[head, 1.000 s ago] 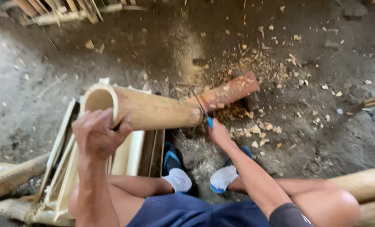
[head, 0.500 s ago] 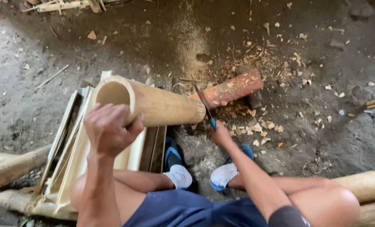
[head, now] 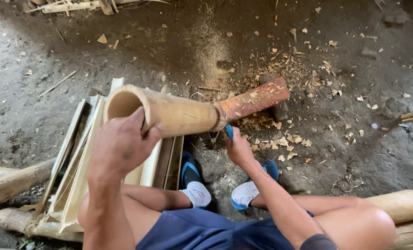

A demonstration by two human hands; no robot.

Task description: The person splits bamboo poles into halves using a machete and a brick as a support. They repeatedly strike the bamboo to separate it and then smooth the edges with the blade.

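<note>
A thick hollow bamboo tube [head: 174, 111] lies tilted across the middle, its open end toward me at the left. My left hand [head: 123, 143] grips the rim of that open end. The tube's far end rests on a reddish wooden block [head: 255, 98]. My right hand [head: 238, 148] is closed around a blue-handled blade [head: 228, 131], held against the underside of the tube where it meets the block. Most of the blade is hidden behind the tube.
A stack of split bamboo slats [head: 84, 157] lies at my left knee. Round poles [head: 12, 183] lie at the left, another pole [head: 401, 206] at the right. Wood chips [head: 280, 139] and sawdust cover the dirt floor. My feet wear white socks and blue sandals [head: 190, 169].
The open end of the tube has risen and turned under my left hand. My right hand with the blade has dropped from the top of the tube to its underside.
</note>
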